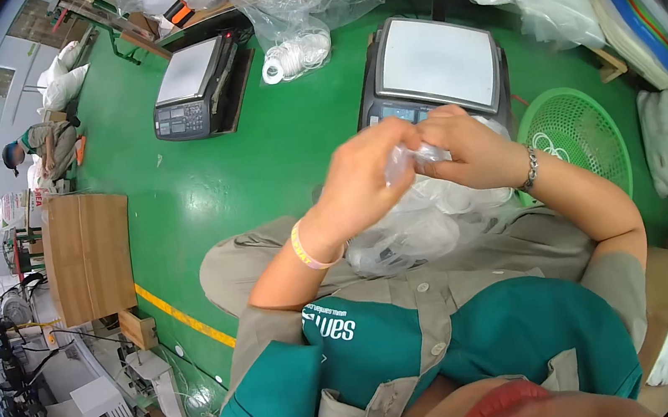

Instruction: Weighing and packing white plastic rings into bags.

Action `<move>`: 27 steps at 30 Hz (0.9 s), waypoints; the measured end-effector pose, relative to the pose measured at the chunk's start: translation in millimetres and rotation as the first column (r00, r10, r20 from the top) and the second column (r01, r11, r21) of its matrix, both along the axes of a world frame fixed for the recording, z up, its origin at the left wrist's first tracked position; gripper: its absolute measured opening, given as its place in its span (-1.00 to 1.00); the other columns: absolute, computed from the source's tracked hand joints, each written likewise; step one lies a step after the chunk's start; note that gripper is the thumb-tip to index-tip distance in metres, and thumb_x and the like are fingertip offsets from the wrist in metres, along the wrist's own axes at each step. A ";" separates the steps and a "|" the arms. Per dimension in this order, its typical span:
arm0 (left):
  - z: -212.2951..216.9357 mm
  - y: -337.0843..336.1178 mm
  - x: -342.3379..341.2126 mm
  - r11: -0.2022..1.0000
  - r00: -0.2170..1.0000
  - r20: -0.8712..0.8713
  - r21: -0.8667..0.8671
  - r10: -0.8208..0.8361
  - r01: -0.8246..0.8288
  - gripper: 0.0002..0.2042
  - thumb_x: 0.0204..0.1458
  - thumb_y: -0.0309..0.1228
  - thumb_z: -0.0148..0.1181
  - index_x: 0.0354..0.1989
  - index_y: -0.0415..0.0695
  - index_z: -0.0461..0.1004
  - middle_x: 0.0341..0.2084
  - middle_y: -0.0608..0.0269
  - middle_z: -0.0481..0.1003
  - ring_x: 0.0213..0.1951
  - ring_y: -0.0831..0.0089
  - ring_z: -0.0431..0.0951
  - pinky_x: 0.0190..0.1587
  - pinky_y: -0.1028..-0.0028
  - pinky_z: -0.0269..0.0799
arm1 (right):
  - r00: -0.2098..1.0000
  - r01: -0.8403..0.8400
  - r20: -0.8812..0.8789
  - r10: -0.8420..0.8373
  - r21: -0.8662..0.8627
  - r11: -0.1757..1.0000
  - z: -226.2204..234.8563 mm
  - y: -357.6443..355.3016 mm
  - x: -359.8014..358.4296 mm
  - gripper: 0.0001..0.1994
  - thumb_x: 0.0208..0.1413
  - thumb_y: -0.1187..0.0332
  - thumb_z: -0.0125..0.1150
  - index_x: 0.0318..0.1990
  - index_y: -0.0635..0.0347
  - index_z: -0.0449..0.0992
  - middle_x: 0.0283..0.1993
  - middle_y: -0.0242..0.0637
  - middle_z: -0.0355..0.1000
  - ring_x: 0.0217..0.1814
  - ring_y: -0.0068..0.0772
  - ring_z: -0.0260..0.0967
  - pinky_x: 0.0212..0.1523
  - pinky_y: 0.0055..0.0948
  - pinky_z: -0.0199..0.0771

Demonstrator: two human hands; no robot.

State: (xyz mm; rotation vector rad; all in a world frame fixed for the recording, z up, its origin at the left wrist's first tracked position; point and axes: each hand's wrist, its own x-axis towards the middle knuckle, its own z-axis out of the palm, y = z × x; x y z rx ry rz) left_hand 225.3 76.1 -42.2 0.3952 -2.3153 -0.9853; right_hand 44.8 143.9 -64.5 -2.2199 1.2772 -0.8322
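Observation:
A clear plastic bag (405,237) with white contents rests against my lap; I cannot make out what the contents are. Its gathered neck is pinched up between my two hands. My left hand (363,172) has its fingers closed on the bunched plastic. Close against it, my right hand (474,149) is also closed on the bag's neck. Just beyond my hands stands a digital scale (437,64) with a pale flat plate, its near panel partly hidden by my fingers.
At my right sits a green mesh basket (586,133) with white rings in it. A second scale (186,80) and a clear bag of white rings (297,55) lie ahead on the green floor. A cardboard box (89,257) stands left; another person (48,149) crouches far left.

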 end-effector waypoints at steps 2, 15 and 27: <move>-2.3 -11.0 -1.0 0.975 0.993 -0.088 -0.201 0.077 -0.094 -0.78 -0.25 -0.67 0.11 -0.37 -0.21 0.34 -0.48 0.20 0.42 -0.43 0.40 0.44 -0.34 0.52 0.35 | 0.998 -0.030 0.056 0.027 0.066 0.997 4.9 -1.0 5.5 -0.78 0.02 0.25 0.07 -0.33 0.23 0.34 -0.43 -0.17 0.31 -0.27 -0.13 0.27 -0.18 -0.23 0.19; -11.5 -6.7 -6.3 0.935 0.942 -0.337 -0.332 0.004 -0.123 -0.66 -0.45 -0.70 0.29 -0.61 -0.16 0.19 -0.47 0.07 0.43 -0.49 0.32 0.43 -0.51 0.51 0.34 | 0.737 -0.298 0.604 -0.303 0.693 0.657 25.7 5.0 3.2 -0.59 0.11 -0.10 -0.09 -0.18 0.07 0.26 -0.34 -0.48 0.17 -0.38 -0.70 0.09 -0.41 -0.66 0.26; -2.8 -18.3 16.9 0.793 0.947 -0.287 -0.606 -0.145 -0.062 -0.72 -0.46 -0.51 0.30 -0.75 -0.11 0.22 -0.47 0.31 0.38 -0.44 0.31 0.36 -0.48 0.42 0.29 | 0.903 0.238 0.379 -0.204 -0.044 0.970 44.0 19.7 -7.1 -0.85 -0.05 0.52 0.08 -0.59 0.35 0.32 -0.62 -0.25 0.20 -0.57 -0.38 0.15 -0.55 -0.49 0.16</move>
